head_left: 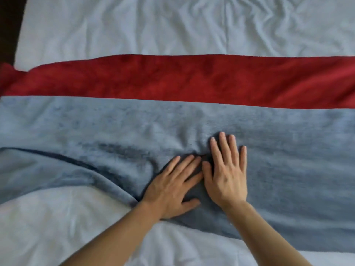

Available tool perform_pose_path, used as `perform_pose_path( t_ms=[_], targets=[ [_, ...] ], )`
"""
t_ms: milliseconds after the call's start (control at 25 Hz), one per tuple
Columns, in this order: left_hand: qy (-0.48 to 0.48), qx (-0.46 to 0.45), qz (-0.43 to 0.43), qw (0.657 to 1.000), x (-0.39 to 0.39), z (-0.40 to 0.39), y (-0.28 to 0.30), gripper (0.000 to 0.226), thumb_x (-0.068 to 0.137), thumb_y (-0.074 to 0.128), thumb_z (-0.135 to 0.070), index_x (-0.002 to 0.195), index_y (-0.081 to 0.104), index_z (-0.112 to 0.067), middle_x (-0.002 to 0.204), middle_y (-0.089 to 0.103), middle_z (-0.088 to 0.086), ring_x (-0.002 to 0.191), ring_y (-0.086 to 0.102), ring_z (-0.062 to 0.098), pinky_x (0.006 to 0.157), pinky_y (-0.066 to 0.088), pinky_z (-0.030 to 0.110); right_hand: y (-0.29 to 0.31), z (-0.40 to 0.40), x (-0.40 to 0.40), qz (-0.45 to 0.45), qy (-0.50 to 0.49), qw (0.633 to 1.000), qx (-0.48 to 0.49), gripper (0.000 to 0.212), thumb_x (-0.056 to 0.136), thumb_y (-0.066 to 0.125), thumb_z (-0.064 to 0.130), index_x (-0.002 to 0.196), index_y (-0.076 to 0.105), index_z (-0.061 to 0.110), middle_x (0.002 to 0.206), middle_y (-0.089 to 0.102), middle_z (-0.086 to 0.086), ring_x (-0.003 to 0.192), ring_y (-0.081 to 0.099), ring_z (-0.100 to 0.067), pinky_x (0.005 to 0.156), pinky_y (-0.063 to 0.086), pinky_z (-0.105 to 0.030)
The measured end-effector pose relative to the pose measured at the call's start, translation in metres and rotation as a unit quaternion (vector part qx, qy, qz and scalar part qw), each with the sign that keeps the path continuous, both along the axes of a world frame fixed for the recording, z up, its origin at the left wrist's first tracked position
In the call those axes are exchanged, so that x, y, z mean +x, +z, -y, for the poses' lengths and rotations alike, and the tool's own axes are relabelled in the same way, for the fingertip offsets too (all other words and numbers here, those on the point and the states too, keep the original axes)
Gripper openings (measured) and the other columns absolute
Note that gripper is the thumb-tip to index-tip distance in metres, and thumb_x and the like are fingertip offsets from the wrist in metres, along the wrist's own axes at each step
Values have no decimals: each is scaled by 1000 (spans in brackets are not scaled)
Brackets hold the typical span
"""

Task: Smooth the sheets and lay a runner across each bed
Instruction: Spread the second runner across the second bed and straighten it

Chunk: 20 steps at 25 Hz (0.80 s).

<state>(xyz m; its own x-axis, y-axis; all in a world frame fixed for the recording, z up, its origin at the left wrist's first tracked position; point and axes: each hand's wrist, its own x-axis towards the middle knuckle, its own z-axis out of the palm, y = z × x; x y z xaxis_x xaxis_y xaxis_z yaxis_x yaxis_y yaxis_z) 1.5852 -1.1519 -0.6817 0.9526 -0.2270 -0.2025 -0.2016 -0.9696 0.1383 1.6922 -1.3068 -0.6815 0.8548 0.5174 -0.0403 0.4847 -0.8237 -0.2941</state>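
A plush runner lies across the bed, its far band red (pixel 192 81) and its near band grey-blue (pixel 96 129). The white sheet (pixel 134 25) beneath shows wrinkles beyond the runner and lies in front of it too. My left hand (pixel 172 183) and my right hand (pixel 226 169) press flat on the grey-blue band side by side, fingers straight and spread. A fold runs through the grey-blue band at the left, ending under my left hand.
The bed's left edge (pixel 18 45) borders a dark floor strip (pixel 7 25) at the far left. The runner's left end hangs over that edge. The runner's near edge curves unevenly across the white sheet.
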Motion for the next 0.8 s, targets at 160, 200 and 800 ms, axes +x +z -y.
perform_pose_path(
  t_ms=[160, 200, 800],
  targets=[
    [68, 3, 20, 997, -19, -64, -7, 78, 83, 52, -52, 152, 33, -20, 165, 16, 10, 153, 10, 24, 123, 11, 49, -8, -75, -25, 9, -17, 999, -37, 68, 95, 37, 45, 156, 26, 17, 165, 18, -6, 154, 4, -25, 122, 3, -54],
    [89, 1, 28, 996, -27, -79, -8, 76, 84, 52, -50, 152, 34, -21, 165, 15, 10, 153, 10, 24, 123, 10, 49, -10, -92, -31, 10, -8, 999, -40, 69, 95, 37, 46, 156, 24, 16, 166, 16, -6, 154, 2, -25, 123, 2, -53],
    [462, 68, 82, 881, -223, -289, 5, 71, 86, 51, -45, 152, 36, -24, 162, 26, 6, 151, 21, 24, 120, 15, 46, -2, -323, -165, -7, 207, 978, -13, 75, 94, 41, 44, 157, 19, 10, 166, 8, -12, 154, -1, -27, 123, 2, -55]
  ],
)
